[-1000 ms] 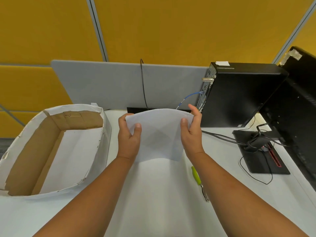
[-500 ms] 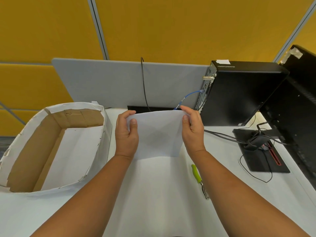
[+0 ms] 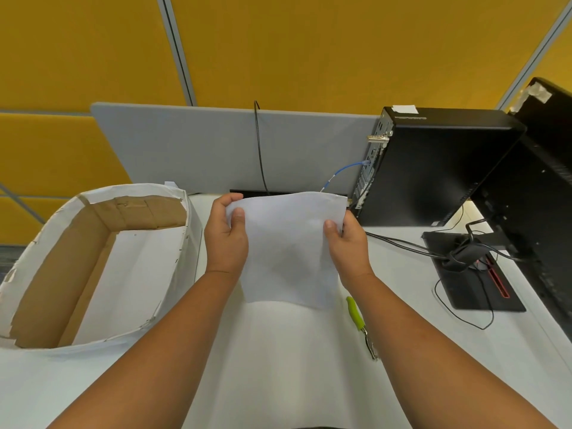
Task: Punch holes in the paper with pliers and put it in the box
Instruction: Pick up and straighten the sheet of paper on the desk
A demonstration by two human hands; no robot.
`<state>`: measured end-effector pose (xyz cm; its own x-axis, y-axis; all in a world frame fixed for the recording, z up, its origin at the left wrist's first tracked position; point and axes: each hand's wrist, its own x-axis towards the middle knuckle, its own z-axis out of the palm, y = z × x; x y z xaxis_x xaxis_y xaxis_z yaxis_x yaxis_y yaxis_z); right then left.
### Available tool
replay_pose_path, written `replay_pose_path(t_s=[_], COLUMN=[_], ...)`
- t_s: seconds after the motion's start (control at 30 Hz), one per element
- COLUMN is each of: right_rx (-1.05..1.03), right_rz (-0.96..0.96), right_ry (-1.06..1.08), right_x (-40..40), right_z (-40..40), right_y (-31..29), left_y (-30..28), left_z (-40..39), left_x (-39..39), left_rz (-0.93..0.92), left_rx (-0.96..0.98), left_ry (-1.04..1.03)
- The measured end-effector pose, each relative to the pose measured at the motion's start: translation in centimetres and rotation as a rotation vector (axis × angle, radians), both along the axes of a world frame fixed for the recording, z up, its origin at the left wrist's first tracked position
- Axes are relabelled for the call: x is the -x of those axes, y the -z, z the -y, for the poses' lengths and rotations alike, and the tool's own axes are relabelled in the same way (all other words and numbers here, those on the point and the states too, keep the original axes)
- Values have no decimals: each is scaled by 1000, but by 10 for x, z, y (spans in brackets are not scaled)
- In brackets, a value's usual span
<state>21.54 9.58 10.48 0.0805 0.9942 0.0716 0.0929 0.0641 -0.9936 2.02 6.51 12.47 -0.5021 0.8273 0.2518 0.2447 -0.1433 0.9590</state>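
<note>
A white sheet of paper (image 3: 288,246) is held up above the middle of the table. My left hand (image 3: 227,239) grips its upper left edge, thumb on the front. My right hand (image 3: 348,243) grips its right edge a little lower. The sheet hangs nearly flat with faint fold creases; no holes can be made out. Green-handled pliers (image 3: 359,323) lie on the table under my right forearm, metal jaws pointing toward me. The box (image 3: 185,239), cardboard wrapped in white paper and open at the top, stands at the left.
A black computer case (image 3: 433,168) stands at the back right, with cables (image 3: 402,246) running to a black stand (image 3: 473,274) and a monitor (image 3: 541,196) on the right. A grey divider panel (image 3: 201,147) closes the back of the white table (image 3: 294,366).
The sheet was bowed toward me with both hands level; now it hangs flatter. My right hand has slid lower along the right edge, and my left hand is a little higher.
</note>
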Motion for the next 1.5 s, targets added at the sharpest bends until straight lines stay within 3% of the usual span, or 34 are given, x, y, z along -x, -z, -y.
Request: replay_pose_path(t_s=[0.23, 0.4, 0.57, 0.87, 1.33, 1.5], right_rx=[67, 130, 242, 400, 345, 342], right_rz=[-15, 19, 107, 122, 131, 178], right_ry=[35, 62, 55, 18, 33, 42], right_x=[-3, -10, -13, -12, -10, -10], right_z=[0, -3, 0, 6, 11, 16], right_y=[15, 23, 41, 53, 57, 62], left_y=[16, 37, 57, 67, 92, 92], left_z=[-6, 7, 15, 14, 25, 22], left_x=[4, 1, -4, 0, 5, -1], left_rz=[34, -22, -10, -24, -34, -115], left_rx=[92, 338, 480, 522, 653, 593], left_ry=[63, 178, 142, 109, 103, 85])
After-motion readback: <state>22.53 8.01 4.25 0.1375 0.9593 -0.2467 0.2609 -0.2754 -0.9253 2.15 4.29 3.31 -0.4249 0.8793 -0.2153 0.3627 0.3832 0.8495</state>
